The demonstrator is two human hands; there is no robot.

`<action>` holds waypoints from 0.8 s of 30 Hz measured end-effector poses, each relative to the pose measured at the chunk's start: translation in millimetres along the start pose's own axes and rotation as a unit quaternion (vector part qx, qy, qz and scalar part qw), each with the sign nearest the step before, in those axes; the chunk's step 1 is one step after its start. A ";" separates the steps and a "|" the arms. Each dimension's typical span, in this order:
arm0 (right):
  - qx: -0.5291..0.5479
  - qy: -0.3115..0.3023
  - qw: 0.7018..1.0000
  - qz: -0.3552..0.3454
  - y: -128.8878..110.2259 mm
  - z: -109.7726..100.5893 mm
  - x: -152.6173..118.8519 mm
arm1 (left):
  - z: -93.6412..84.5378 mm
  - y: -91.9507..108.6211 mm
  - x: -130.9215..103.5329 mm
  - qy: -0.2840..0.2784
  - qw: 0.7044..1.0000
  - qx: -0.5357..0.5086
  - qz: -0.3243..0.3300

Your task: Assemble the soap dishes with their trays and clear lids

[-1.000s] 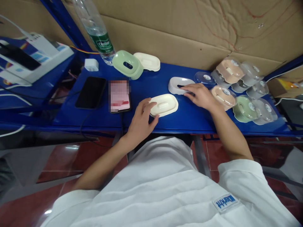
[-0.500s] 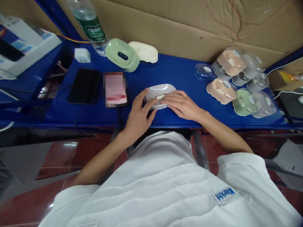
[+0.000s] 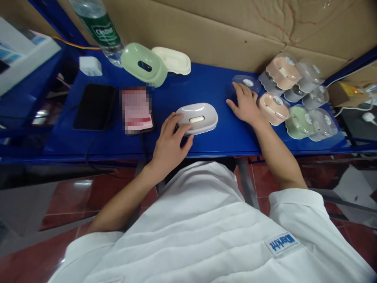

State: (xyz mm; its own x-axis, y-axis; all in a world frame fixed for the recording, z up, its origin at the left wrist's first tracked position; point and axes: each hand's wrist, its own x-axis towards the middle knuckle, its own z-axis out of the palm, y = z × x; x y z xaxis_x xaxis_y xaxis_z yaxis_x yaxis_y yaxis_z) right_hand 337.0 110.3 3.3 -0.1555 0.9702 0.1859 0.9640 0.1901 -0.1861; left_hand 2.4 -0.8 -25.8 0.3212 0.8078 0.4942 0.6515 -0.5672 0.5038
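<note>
A pale lilac oval soap dish (image 3: 207, 112) lies on the blue table before me, with a cream bar-shaped insert (image 3: 196, 119) across its middle. My left hand (image 3: 172, 137) rests lightly over the dish's left end, fingers spread and thumb by its front edge. Farther to the right, my right hand (image 3: 246, 103) is open, its fingertips over the near part of a clear oval lid (image 3: 247, 81) with a round white sticker. Whether those fingertips touch the lid, I cannot tell.
Several lidded soap dishes, such as a peach one (image 3: 272, 112) and a green one (image 3: 297, 124), stand at right. A green oval shell (image 3: 156, 65) leans on a cream tray (image 3: 179, 61) at the back. Left are a water bottle (image 3: 104, 33), a white adapter (image 3: 90, 66), a black phone (image 3: 96, 106) and a lit phone (image 3: 137, 112).
My right hand has left the lilac dish and moved right and away from me to the clear lid. My left hand stays at the dish. The view has shifted slightly.
</note>
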 end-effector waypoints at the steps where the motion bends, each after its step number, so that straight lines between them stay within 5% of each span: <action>1: 0.011 -0.004 0.999 -0.030 -3.6 -1.4 -1.3 | -0.3 0.1 0.0 0.000 1.000 -0.003 0.001; 7: 0.047 -0.046 0.990 -0.128 -24.9 -10.1 -8.7 | -4.1 0.4 -1.9 -0.008 1.000 -0.008 -0.020; 15: 0.076 -0.018 0.990 -0.119 -29.9 0.5 -10.7 | -3.6 -4.8 -3.3 -0.026 0.999 -0.012 -0.034; 24: 0.117 0.017 0.990 -0.074 -47.0 -10.2 -23.0 | -5.2 -2.1 -2.4 -0.035 0.999 -0.007 -0.034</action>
State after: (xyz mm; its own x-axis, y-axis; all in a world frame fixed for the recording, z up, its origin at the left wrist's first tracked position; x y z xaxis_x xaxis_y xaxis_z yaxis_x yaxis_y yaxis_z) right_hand 297.5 77.5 17.7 -0.2801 0.9244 0.2590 0.8541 0.3631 -0.3725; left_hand -3.3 -2.4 -24.3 0.3236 0.8537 0.4079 0.6640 -0.5120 0.5449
